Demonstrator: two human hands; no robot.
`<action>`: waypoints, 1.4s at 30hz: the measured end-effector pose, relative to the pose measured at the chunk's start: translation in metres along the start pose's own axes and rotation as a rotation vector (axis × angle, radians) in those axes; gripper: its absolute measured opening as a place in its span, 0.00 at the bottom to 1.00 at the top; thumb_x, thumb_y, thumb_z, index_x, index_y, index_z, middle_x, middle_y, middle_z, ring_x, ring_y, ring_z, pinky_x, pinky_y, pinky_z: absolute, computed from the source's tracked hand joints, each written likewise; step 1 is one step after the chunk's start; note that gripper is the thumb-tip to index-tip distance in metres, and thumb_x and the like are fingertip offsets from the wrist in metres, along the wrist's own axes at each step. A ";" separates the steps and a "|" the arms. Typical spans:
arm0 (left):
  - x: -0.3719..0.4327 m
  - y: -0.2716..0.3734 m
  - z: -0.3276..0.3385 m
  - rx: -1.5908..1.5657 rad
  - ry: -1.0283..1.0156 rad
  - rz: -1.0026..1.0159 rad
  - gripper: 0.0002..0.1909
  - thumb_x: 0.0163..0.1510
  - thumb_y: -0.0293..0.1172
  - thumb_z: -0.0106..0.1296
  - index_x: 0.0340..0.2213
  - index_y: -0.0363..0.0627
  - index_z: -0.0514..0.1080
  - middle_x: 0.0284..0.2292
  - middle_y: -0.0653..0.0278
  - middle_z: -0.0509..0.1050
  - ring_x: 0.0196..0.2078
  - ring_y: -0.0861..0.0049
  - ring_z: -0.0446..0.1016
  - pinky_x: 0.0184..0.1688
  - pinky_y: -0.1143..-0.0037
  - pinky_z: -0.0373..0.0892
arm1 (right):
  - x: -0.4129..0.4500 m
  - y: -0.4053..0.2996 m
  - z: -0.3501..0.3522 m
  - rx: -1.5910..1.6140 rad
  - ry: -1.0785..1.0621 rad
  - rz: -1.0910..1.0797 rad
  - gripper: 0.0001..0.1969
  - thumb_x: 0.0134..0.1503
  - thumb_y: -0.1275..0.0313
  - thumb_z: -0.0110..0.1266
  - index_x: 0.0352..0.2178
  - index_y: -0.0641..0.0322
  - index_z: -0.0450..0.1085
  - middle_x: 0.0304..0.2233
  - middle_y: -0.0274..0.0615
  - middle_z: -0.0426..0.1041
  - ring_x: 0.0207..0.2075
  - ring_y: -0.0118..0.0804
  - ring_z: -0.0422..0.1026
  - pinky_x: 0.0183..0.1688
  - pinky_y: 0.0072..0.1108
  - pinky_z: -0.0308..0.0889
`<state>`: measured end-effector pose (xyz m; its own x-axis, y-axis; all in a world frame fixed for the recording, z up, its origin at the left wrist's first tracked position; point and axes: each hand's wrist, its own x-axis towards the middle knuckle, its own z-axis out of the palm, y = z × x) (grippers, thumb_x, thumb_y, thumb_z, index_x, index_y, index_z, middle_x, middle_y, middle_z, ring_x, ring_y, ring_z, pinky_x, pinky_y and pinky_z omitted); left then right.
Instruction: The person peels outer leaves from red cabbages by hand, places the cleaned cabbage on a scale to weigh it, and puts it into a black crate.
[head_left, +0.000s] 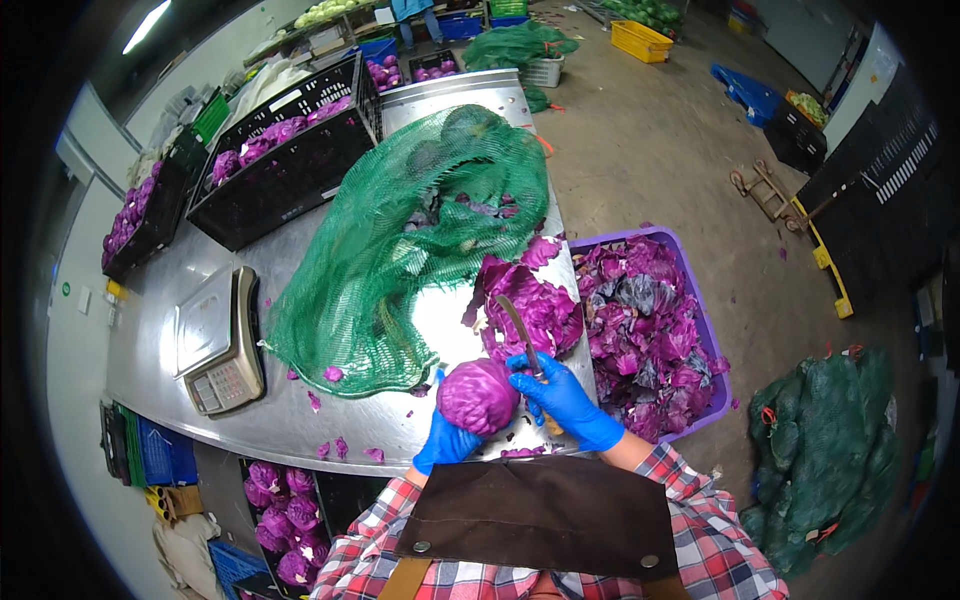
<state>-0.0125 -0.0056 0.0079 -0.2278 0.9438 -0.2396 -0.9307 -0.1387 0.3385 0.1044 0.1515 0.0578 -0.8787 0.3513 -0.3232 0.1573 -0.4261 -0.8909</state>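
Observation:
My left hand (448, 442), in a blue glove, holds a trimmed red cabbage (478, 397) from below and from its left side. In my right hand (564, 397), gloved alike, is a knife (519, 327) with a curved blade pointing up and away from me. The right fingertips are close to the cabbage's right side; whether they touch it I cannot tell. Just beyond both hands lies a heap of loose purple cabbage leaves (536, 307) on the stainless steel table (300, 429). A green mesh sack (352, 300) with dark cabbages inside spreads over the table's middle.
A purple basket (709, 337) full of discarded leaves stands right of the table. At left are a weighing scale (217, 345) and black crates (277, 187) of red cabbages. Filled mesh sacks (821, 457) and a hand trolley (769, 195) occupy the floor at right. A person (416, 19) stands far back.

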 end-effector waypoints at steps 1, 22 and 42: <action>-0.011 0.013 0.014 -0.269 -0.118 -0.031 0.35 0.55 0.57 0.32 0.55 0.43 0.49 0.54 0.50 0.55 0.54 0.56 0.59 0.55 0.57 0.58 | 0.003 0.003 0.008 -0.016 0.066 0.026 0.15 0.52 0.65 0.54 0.41 0.57 0.65 0.20 0.31 0.65 0.14 0.20 0.62 0.15 0.14 0.59; 0.082 0.445 0.027 0.095 -0.153 0.579 0.37 0.50 0.57 0.44 0.55 0.48 0.53 0.54 0.56 0.57 0.55 0.60 0.58 0.55 0.55 0.56 | 0.054 0.133 0.042 -0.531 0.411 -0.016 0.08 0.53 0.64 0.49 0.25 0.55 0.67 0.13 0.26 0.60 0.12 0.20 0.56 0.12 0.16 0.51; 0.192 0.386 0.035 1.108 -0.262 -0.085 0.18 0.55 0.38 0.44 0.40 0.36 0.69 0.33 0.59 0.74 0.35 0.73 0.73 0.38 0.75 0.69 | 0.051 0.095 0.072 -0.432 0.567 0.145 0.10 0.52 0.64 0.54 0.28 0.60 0.70 0.20 0.31 0.69 0.20 0.20 0.63 0.23 0.16 0.61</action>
<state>-0.4053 0.1327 0.1244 0.0117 0.9890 -0.1472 -0.1459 0.1474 0.9783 0.0423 0.0691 -0.0208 -0.4852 0.7442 -0.4592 0.5212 -0.1755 -0.8352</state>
